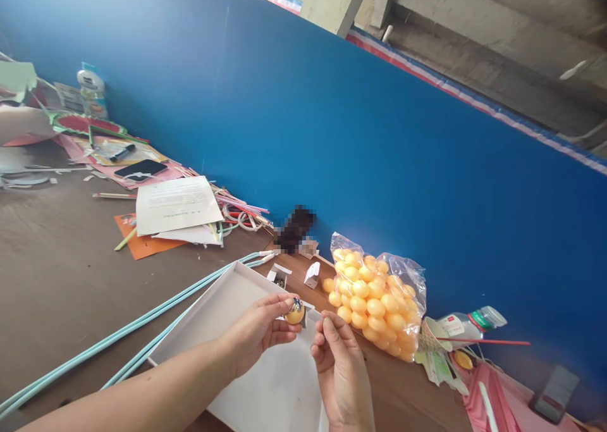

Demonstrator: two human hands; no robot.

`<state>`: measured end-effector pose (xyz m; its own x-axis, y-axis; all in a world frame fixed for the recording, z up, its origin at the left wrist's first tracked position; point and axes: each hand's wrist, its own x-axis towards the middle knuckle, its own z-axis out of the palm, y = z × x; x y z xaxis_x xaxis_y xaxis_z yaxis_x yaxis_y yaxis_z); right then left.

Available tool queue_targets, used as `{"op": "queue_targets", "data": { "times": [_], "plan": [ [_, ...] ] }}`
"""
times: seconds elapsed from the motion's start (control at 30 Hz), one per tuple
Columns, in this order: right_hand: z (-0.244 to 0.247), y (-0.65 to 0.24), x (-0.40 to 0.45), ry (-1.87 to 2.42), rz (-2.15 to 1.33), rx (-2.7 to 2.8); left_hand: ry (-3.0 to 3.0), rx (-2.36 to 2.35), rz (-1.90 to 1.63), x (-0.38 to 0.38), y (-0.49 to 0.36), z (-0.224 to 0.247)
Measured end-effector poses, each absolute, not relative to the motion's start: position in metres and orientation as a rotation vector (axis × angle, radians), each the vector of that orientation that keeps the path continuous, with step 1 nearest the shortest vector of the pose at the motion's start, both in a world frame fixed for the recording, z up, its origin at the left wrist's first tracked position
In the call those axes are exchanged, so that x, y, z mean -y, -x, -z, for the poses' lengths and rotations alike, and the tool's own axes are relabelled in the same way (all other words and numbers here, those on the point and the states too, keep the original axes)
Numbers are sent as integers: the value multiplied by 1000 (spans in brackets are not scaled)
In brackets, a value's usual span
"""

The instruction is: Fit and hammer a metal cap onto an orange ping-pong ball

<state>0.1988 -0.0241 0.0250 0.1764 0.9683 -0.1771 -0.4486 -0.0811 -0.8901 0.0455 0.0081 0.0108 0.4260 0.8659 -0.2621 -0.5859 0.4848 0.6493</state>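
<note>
Between the thumb and fingers of my left hand (256, 334) is a small yellow ball (294, 314) with a shiny, mirror-like patch on top. Just to the right, my right hand (342, 369) is closed in a pinch, its thumb against the index finger. Whatever sits in that pinch is too small to make out. Both hands are above a shallow white box tray (270, 394). Beyond its far corner stands a small open white carton (279, 274) with tiny dark pieces inside. A clear plastic bag of yellow balls (377, 305) lies to the right of my hands.
A blue partition (379, 135) rises behind the brown table (61, 242). Pale blue cords (137, 321) run along the tray's left. Papers (177, 205), a phone (141, 169) and straws lie at left. A clear bottle (474, 323), paper cup (434, 334) and pink paper (493, 397) are at right.
</note>
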Motion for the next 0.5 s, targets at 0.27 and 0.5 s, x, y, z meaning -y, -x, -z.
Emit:
{"op": "queue_targets", "data": {
  "times": [0.27, 0.5],
  "plan": [
    [-25, -197, 23, 1051, -1298, 653, -503, -643, -953, -8, -46, -13],
    [-22, -197, 23, 1098, -1273, 703, -513, -651, -954, -8, -46, -13]
  ]
}}
